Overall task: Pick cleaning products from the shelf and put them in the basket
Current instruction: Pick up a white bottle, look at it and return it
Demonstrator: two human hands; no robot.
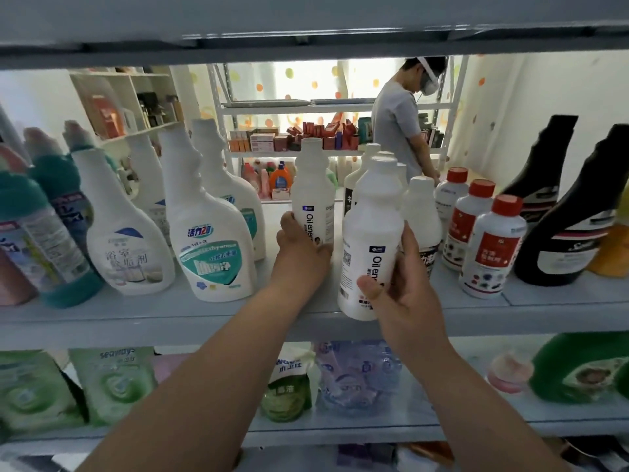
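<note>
Your right hand (405, 294) grips a white bottle (371, 229), held at the shelf (136, 318) edge. Your left hand (301, 247), just beside it, curls round a matching bottle (312, 185) standing farther back.

Left hand (301, 248): bare on my feed.
Right hand (406, 296): bare too.
Left forearm (218, 369), behind the grip: uncovered to the edge of my view.
Right forearm (476, 400): likewise uncovered.

Labels partly hidden: rear bottle (313, 185) by left hand (299, 247), front bottle (371, 216) by right hand (405, 294). Teal bottle (23, 199) blurred, cut by left edge.
</note>
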